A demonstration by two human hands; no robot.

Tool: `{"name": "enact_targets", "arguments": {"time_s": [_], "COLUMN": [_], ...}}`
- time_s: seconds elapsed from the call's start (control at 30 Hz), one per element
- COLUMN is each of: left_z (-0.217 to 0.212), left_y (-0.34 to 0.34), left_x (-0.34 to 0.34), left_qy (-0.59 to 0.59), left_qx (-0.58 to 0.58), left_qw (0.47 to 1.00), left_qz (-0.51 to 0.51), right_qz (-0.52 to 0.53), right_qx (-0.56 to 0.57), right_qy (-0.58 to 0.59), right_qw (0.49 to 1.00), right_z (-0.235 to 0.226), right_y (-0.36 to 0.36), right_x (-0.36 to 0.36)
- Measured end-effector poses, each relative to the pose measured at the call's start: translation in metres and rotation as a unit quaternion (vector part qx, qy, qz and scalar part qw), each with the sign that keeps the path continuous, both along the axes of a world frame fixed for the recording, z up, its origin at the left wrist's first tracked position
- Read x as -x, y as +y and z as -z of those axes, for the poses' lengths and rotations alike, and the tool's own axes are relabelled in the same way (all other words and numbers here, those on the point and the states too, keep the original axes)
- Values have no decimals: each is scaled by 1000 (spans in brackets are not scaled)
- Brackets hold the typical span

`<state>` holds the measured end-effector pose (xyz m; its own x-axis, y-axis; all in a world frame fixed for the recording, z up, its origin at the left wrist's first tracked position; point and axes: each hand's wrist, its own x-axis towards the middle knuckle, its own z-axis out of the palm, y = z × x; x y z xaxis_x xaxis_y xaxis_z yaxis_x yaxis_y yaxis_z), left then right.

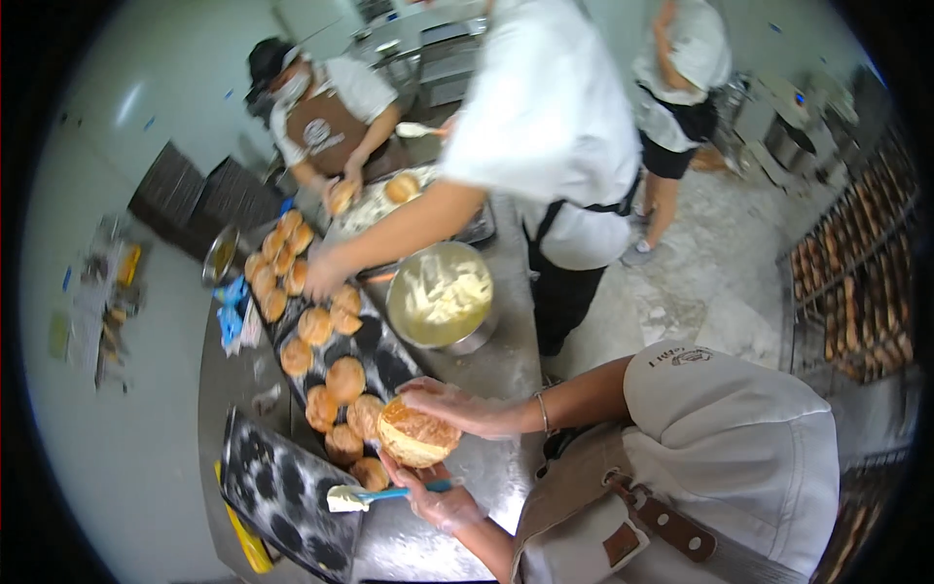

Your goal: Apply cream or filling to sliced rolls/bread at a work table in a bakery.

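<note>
Between my hands is a round golden bun, with a pale cream-coloured band along its side. My left hand, in a clear glove, supports it from below and also keeps hold of a blue-handled spatula. White cream coats the spatula's blade, which points left. My gloved right hand is closed over the bun's upper side. Several more buns sit on a dark tray just beyond. A metal bowl of pale cream stands above my right hand.
A flour-dusted dark tray lies at the near left. Close by, a co-worker's arm reaches across to the buns. Another person handles a bun at the table's far end. A rack of baked goods stands right.
</note>
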<state>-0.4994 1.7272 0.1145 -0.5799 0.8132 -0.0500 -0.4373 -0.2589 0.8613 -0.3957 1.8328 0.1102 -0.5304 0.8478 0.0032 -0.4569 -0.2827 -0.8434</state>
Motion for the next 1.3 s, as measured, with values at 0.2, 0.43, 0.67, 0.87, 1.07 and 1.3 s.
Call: {"name": "enact_targets", "arguments": {"time_s": [0.2, 0.43, 0.67, 0.87, 1.07, 1.3], "left_z": [-24, -44, -61, -48, -33, 30], "left_y": [8, -5, -7, -4, 83, 276], "left_x": [-64, -87, -61, -52, -28, -79], "left_qy": [36, 368, 338, 252, 535, 769], "left_qx": [1, 57, 201, 254, 217, 257], "left_qw": [992, 927, 908, 926, 780, 484], "left_qz": [119, 41, 142, 120, 241, 329], "right_qz": [-146, -142, -200, -143, -44, 56], "right_qx": [307, 177, 326, 341, 332, 322], "right_qy": [326, 411, 434, 380, 335, 307], "right_qw": [882, 883, 816, 848, 881, 894], "right_z": [-2, 85, 14, 18, 34, 21], "right_y": [3, -1, 29, 33, 32, 40], "right_x": [-92, -102, -142, -135, -194, -238]}}
